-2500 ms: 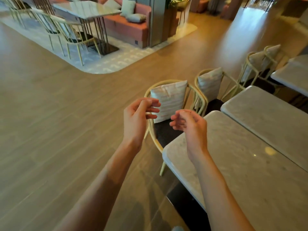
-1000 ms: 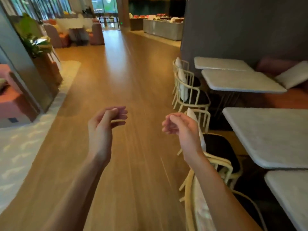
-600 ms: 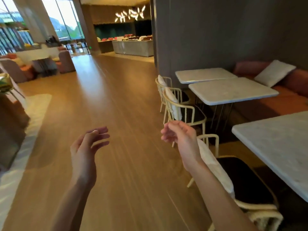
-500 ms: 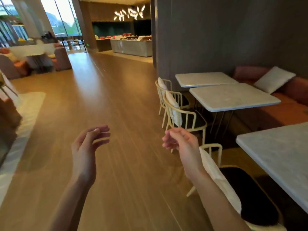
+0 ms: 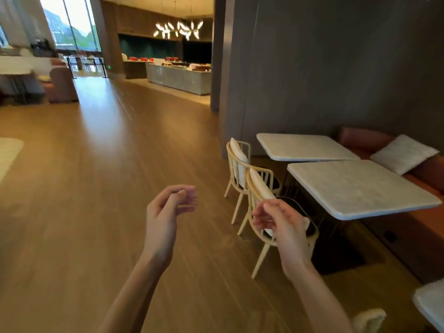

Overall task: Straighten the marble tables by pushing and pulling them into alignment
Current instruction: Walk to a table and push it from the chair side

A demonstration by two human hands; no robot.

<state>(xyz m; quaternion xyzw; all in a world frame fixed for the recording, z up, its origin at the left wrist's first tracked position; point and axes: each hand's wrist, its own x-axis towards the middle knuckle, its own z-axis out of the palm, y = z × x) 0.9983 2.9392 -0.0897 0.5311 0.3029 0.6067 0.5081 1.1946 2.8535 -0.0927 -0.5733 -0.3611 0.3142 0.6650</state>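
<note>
Two white marble tables stand ahead on the right by a grey wall: the nearer table [image 5: 360, 188] and the farther table [image 5: 305, 146], edge to edge but offset sideways. A third marble table's corner [image 5: 430, 306] shows at the bottom right. My left hand [image 5: 165, 217] hangs in the air over the wooden floor, fingers loosely curled, holding nothing. My right hand [image 5: 283, 227] is raised in front of a chair, fingers loosely curled and empty. Neither hand touches a table.
Two cream chairs with white cushions, the nearer chair [image 5: 262, 207] and the farther chair [image 5: 237, 164], face the tables. An orange bench [image 5: 422, 227] with a pillow [image 5: 403, 153] runs behind them. Another chair's top [image 5: 368, 319] is at the bottom right. Open wooden floor [image 5: 84, 188] spreads left.
The view has turned from the table beside me and moved forward along the aisle toward the two tables by the wall. Both hands stay raised and empty, fingers curling slightly more.
</note>
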